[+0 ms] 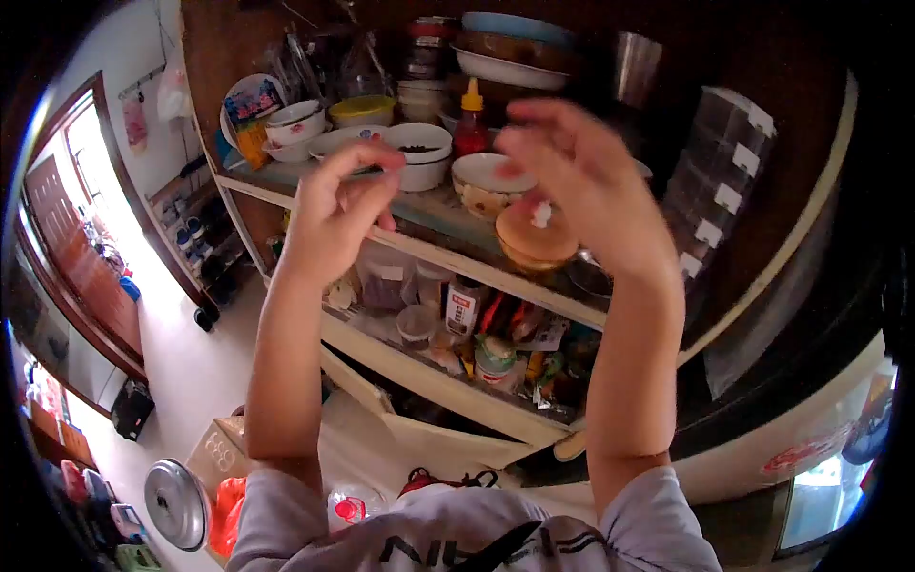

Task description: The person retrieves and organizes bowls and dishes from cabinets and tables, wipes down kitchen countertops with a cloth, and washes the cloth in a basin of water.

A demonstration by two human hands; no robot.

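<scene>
My left hand (343, 205) is raised before the upper shelf, fingers loosely bent and apart, with nothing visible in it. Nearest to it are a white bowl (431, 178) with dark bits inside and a shallow dish partly behind the fingers. My right hand (591, 186), smeared by motion, is held up with its fingers apart, and no object shows in it. Below that hand sits an orange-lidded bowl (529, 238) with a white knob on top. A patterned bowl (474, 195) stands beside it, and a red squeeze bottle (470, 129) with a yellow cap is behind.
Stacked bowls and plates (515, 69) fill the back of the cabinet, next to a metal cup (636, 69). Jars and packets crowd the lower shelf (372, 338). A clear drawer stack (715, 167) is at right. On the floor are a pot lid (177, 505) and cardboard box (217, 450).
</scene>
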